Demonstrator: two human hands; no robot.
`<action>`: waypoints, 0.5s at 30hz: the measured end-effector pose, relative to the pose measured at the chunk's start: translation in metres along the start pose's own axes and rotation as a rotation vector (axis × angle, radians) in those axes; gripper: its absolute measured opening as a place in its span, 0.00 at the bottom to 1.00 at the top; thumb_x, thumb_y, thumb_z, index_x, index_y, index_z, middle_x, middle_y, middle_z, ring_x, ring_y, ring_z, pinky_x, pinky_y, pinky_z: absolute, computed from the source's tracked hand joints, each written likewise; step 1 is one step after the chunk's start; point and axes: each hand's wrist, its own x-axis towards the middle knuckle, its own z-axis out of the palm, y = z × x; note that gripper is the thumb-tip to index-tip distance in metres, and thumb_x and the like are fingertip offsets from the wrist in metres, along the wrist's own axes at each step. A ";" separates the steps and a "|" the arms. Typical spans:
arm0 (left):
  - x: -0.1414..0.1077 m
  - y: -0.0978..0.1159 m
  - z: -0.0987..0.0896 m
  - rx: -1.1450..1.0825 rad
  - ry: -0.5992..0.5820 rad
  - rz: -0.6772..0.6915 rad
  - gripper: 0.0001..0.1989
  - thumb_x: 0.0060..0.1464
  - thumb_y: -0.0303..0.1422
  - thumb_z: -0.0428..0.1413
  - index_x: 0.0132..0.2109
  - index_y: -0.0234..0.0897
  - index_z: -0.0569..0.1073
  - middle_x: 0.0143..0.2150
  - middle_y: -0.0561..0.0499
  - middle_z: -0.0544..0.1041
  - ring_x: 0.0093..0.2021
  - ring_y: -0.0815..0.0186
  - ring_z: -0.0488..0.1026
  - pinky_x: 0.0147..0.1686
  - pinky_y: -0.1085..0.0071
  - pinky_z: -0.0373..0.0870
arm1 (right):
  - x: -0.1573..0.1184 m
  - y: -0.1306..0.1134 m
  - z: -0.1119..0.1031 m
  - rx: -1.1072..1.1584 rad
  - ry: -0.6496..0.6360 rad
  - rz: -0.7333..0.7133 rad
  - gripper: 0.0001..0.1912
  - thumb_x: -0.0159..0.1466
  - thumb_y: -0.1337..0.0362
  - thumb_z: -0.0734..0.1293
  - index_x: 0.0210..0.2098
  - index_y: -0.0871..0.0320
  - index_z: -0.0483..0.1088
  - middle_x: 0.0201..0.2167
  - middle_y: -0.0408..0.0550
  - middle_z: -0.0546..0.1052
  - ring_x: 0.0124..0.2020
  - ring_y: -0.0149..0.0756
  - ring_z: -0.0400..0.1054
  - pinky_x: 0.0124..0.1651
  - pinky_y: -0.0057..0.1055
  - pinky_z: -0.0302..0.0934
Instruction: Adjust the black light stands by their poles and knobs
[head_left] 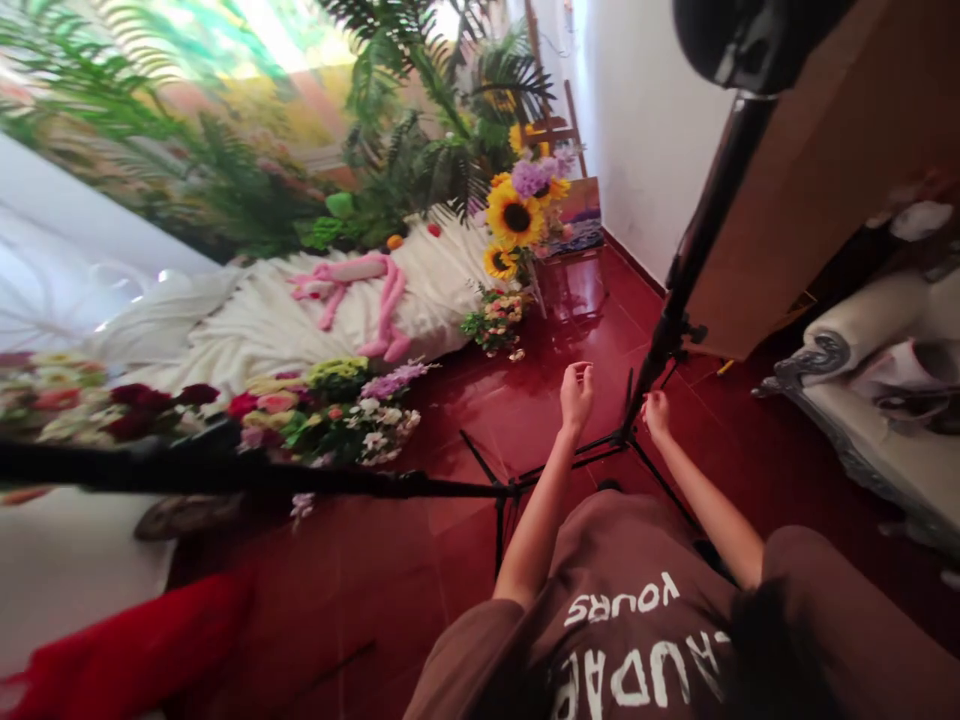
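My left hand is raised over the red floor, in front of my brown shirt, with its fingers curled and bent at the top. Whether anything is between them is too small to tell. To its right, my right hand is beside the lower part of an upright black stand, fingers bent together; any contact with the stand cannot be made out. Another black stand stretches across to the left, its legs near my left forearm.
A white draped platform bears a pink plush toy. Sunflowers stand near a wooden easel and a painting. Flowers line the platform's front. A pale sofa is at right, red cloth at lower left.
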 end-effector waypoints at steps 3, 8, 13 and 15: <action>0.003 -0.008 -0.046 0.017 0.198 -0.038 0.12 0.63 0.39 0.49 0.46 0.37 0.71 0.44 0.44 0.77 0.40 0.66 0.74 0.44 0.67 0.71 | -0.020 0.013 0.041 -0.043 -0.138 0.141 0.16 0.60 0.50 0.62 0.27 0.56 0.64 0.11 0.34 0.61 0.10 0.25 0.53 0.14 0.22 0.47; -0.007 -0.025 -0.133 0.099 0.525 -0.087 0.12 0.64 0.40 0.48 0.45 0.36 0.70 0.43 0.43 0.77 0.41 0.65 0.74 0.44 0.67 0.70 | -0.043 -0.007 0.131 -0.056 -0.556 0.102 0.14 0.57 0.52 0.65 0.27 0.58 0.67 0.12 0.36 0.66 0.12 0.26 0.58 0.15 0.23 0.56; -0.030 -0.038 -0.208 0.184 0.792 -0.096 0.13 0.65 0.41 0.46 0.44 0.37 0.69 0.44 0.44 0.76 0.43 0.64 0.74 0.48 0.65 0.69 | -0.076 -0.032 0.214 -0.069 -0.835 0.046 0.13 0.59 0.54 0.65 0.31 0.59 0.69 0.20 0.41 0.72 0.19 0.28 0.66 0.21 0.24 0.64; -0.039 -0.038 -0.225 0.222 0.814 -0.060 0.14 0.65 0.41 0.46 0.45 0.37 0.69 0.45 0.43 0.75 0.44 0.63 0.73 0.50 0.64 0.69 | -0.093 -0.041 0.243 -0.059 -0.906 0.000 0.13 0.59 0.55 0.65 0.37 0.58 0.69 0.29 0.46 0.77 0.29 0.32 0.72 0.26 0.25 0.68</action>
